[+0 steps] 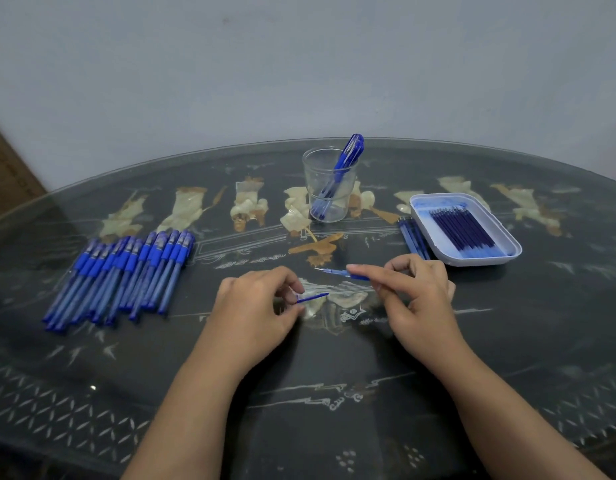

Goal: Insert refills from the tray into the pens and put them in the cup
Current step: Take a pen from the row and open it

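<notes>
Head: hands (256, 308) (415, 299) between pens (119, 275) and tray (473, 263).

Glossy glass-topped table (507, 341); clear plastic cup (329, 188); matt white plastic tray (441, 251)

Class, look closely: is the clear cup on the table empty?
No, the clear cup holds blue pens leaning against its rim.

On a dark inlaid table (334, 358), a pile of blue pens (119, 275) is laid at L, a clear cup (329, 188) is stood ctr-back, a white tray (473, 263) is set at R w/ a few pens (414, 239) beside its L edge.
</notes>
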Available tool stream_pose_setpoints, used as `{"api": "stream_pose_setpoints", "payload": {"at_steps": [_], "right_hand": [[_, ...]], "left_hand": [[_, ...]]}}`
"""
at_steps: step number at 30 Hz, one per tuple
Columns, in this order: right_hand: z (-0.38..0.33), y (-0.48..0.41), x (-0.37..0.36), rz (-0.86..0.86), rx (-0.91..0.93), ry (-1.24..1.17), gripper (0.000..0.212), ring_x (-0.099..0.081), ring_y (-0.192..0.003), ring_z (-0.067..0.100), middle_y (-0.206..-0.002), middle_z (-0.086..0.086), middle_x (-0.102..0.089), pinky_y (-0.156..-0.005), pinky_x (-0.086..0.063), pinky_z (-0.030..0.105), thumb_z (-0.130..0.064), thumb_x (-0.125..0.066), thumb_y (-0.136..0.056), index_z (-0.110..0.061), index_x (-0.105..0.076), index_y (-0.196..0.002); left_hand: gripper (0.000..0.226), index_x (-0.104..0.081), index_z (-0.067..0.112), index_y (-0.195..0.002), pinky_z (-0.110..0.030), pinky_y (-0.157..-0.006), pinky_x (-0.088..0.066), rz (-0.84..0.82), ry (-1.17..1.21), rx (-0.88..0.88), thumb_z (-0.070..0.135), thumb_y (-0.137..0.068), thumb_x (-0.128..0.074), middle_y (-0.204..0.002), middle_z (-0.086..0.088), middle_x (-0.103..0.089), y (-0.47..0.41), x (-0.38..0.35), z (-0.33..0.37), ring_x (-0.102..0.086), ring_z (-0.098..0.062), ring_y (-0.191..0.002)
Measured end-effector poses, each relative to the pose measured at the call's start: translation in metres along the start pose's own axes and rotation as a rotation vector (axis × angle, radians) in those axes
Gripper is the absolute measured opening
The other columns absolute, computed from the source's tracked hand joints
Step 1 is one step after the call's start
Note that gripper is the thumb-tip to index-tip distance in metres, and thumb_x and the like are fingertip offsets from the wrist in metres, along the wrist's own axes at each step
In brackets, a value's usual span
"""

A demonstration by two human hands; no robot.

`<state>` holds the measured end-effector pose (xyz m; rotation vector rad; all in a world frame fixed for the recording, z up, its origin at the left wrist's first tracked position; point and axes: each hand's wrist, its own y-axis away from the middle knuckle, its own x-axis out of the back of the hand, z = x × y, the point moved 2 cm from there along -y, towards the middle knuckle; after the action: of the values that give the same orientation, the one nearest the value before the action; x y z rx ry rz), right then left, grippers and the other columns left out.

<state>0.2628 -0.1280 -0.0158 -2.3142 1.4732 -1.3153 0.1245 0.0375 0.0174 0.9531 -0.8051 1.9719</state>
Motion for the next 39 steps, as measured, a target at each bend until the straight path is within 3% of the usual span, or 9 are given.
{"api": "stream_pose_setpoints", "payload": {"at_steps": [5, 16, 22, 25, 27, 29, 31, 32, 39], "right_hand": [[0.0, 0.0, 0.001, 0.013, -0.046, -0.013, 0.036, -0.042, -0.095, 0.008, -0.091, -0.019, -0.051, -0.086, -0.024, 0.034, -0.039, -0.051, -0.09, -0.063, -0.056, -0.116], [-0.004, 0.001, 0.005, 0.065, -0.082, 0.019, 0.02, -0.046, -0.098, 0.003, -0.093, -0.028, -0.058, -0.092, -0.024, 0.037, -0.042, -0.055, -0.088, -0.053, -0.068, -0.099], [-0.013, 0.001, 0.011, 0.093, -0.11, 0.036, 0.016, -0.05, -0.096, 0.006, -0.087, -0.033, -0.059, -0.099, -0.032, 0.057, -0.042, -0.059, -0.086, -0.051, -0.07, -0.095], [-0.018, -0.002, 0.019, 0.123, -0.118, 0.02, 0.02, -0.056, -0.098, 0.009, -0.086, -0.037, -0.059, -0.096, -0.036, 0.064, -0.04, -0.067, -0.087, -0.06, -0.064, -0.087], [-0.022, -0.005, 0.023, 0.113, -0.128, -0.041, 0.02, -0.058, -0.1, 0.006, -0.086, -0.034, -0.064, -0.099, -0.038, 0.059, -0.041, -0.068, -0.085, -0.06, -0.064, -0.085], [-0.028, -0.007, 0.026, 0.083, -0.17, -0.17, 0.014, -0.061, -0.098, 0.001, -0.087, -0.029, -0.069, -0.101, -0.042, 0.04, -0.036, -0.068, -0.085, -0.05, -0.07, -0.087], [-0.035, -0.008, 0.028, 0.057, -0.246, -0.37, 0.013, -0.064, -0.09, -0.003, -0.084, -0.022, -0.072, -0.088, -0.043, 0.014, -0.025, -0.071, -0.086, -0.037, -0.075, -0.088], [-0.038, -0.009, 0.029, 0.047, -0.285, -0.471, 0.012, -0.064, -0.085, -0.004, -0.083, -0.017, -0.073, -0.08, -0.043, 0.009, -0.02, -0.072, -0.086, -0.031, -0.076, -0.088], [-0.049, -0.01, 0.028, 0.024, -0.411, -0.778, 0.008, -0.066, -0.071, 0.005, -0.078, 0.002, -0.074, -0.067, -0.05, 0.013, -0.008, -0.071, -0.084, -0.011, -0.072, -0.091]], "left_hand": [[0.036, -0.049, 0.043, -0.079, -0.044, -0.093, -0.044, 0.101, 0.134, -0.001, 0.027, -0.077, -0.081, -0.077, 0.023, -0.062, 0.0, -0.01, -0.002, -0.056, 0.005, -0.088], [0.027, -0.059, 0.03, -0.075, -0.044, -0.094, -0.043, 0.165, 0.229, 0.024, 0.03, -0.069, -0.085, -0.075, 0.023, -0.059, -0.004, -0.018, -0.003, -0.053, 0.007, -0.091], [0.03, -0.059, 0.029, -0.076, -0.045, -0.094, -0.042, 0.177, 0.26, 0.029, 0.032, -0.066, -0.087, -0.077, 0.021, -0.062, -0.004, -0.018, -0.004, -0.05, 0.01, -0.094], [0.034, -0.057, 0.03, -0.077, -0.043, -0.094, -0.041, 0.255, 0.268, 0.003, 0.048, -0.063, -0.082, -0.08, 0.019, -0.061, -0.003, -0.016, -0.004, -0.053, 0.005, -0.092], [0.034, -0.057, 0.03, -0.077, -0.037, -0.09, -0.041, 0.33, 0.272, -0.024, 0.057, -0.064, -0.073, -0.079, 0.018, -0.061, -0.003, -0.013, -0.001, -0.054, 0.002, -0.089], [0.033, -0.059, 0.028, -0.076, -0.024, -0.086, -0.039, 0.348, 0.326, -0.038, 0.056, -0.066, -0.073, -0.078, 0.016, -0.062, -0.001, -0.01, 0.004, -0.056, -0.001, -0.087], [0.032, -0.062, 0.025, -0.074, -0.01, -0.076, -0.037, 0.303, 0.387, -0.065, 0.052, -0.063, -0.077, -0.075, 0.013, -0.065, 0.0, -0.009, 0.011, -0.06, -0.004, -0.083], [0.033, -0.065, 0.023, -0.074, -0.008, -0.073, -0.039, 0.265, 0.425, -0.077, 0.05, -0.06, -0.079, -0.074, 0.012, -0.066, 0.0, -0.009, 0.015, -0.061, -0.004, -0.08], [0.039, -0.068, 0.013, -0.084, -0.024, -0.073, -0.057, -0.018, 0.835, 0.003, 0.019, -0.053, -0.091, -0.082, -0.003, -0.074, 0.0, -0.025, 0.035, -0.072, -0.016, -0.078]]}}
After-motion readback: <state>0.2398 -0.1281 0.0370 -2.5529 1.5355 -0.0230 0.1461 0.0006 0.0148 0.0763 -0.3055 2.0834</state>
